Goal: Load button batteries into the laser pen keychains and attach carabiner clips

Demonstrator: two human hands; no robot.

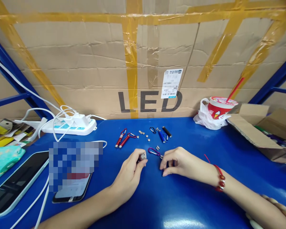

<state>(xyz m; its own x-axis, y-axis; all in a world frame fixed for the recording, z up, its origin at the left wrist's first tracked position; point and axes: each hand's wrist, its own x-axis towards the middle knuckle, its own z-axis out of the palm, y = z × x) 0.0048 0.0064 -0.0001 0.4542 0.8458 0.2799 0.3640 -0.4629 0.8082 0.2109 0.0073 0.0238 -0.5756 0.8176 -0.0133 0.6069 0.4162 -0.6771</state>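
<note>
My left hand [131, 173] is closed around a small dark metal tube [142, 157], likely a mini flashlight body, its round silver end facing up. To its right, my right hand [178, 163] has its fingers curled toward the thumb low over the blue table; what they hold, if anything, is hidden. A small silver part [161, 157] shows at the edge of those fingers, beside a purple carabiner [153, 151]. Another small silver piece [157, 148] lies just behind. Farther back are two red mini flashlights [124, 140] with carabiners, several button cells [147, 136], and a blue tube [161, 136].
A black tube [166, 131] and dark carabiner [153, 130] lie at the back. Left are a power strip [85, 128], white cables and two phones [16, 183] [70, 190]. Right stand a red cup [219, 109] in a plastic bag and an open cardboard box [257, 136]. Taped cardboard [97, 63] closes off the back.
</note>
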